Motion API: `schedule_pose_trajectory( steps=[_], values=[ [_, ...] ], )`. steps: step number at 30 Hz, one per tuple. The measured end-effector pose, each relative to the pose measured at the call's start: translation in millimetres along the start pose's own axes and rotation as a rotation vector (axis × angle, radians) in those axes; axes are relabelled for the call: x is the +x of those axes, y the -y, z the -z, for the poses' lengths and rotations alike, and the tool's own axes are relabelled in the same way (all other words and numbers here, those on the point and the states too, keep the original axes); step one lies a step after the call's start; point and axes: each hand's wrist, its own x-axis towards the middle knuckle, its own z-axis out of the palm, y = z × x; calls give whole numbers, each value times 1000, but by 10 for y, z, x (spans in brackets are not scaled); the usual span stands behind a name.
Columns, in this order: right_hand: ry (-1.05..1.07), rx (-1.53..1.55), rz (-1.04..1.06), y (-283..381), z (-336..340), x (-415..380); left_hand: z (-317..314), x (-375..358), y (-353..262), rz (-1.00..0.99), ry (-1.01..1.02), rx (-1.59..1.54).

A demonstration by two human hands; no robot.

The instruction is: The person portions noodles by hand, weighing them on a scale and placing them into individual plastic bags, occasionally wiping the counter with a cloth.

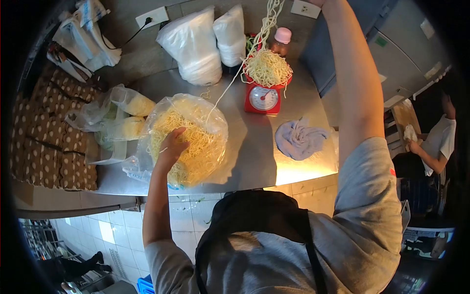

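Yellow noodles (196,142) fill a large clear plastic bag (219,115) on the metal counter. My left hand (172,148) rests on them at the bag's left side, fingers apart. More noodles (267,67) are heaped on a red dial scale (263,99). A bundle of long strands rises from the heap to the top edge, near my raised right arm; one strand trails down to the bag. Only a small part of my right hand (318,2) shows at the top edge, its fingers out of frame.
A crumpled blue-grey cloth (300,139) lies right of the scale. Behind stand white plastic bags (192,46) and a pink-capped bottle (282,39). Small noodle bags (132,128) sit left, beside a brown dotted cover (49,137). Another person (438,142) is far right.
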Motion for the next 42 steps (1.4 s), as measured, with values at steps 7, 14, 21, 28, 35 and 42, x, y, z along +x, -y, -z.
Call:
schedule_pose_trajectory(
  steps=[7,14,21,28,35,42],
  values=[
    [20,-520,-112,-1075,406,-228,-96,37,-102,-320,-98,361],
    [299,-1326,-78,-1910,36,-600,-370,123,-281,-286,-143,342],
    [210,-1331,-126,-1463,-208,-581,-526,273,-171,-246,-183,390],
    [837,-707,61,-1458,-1426,-1139,-574,339,-285,-269,-113,367],
    [918,-1144,76,-1961,-2062,-1730,-598,272,-251,-227,-152,60],
    [876,-500,-101,-1532,-1742,-1428,-614,69,-500,-186,-84,-450]
  ],
)
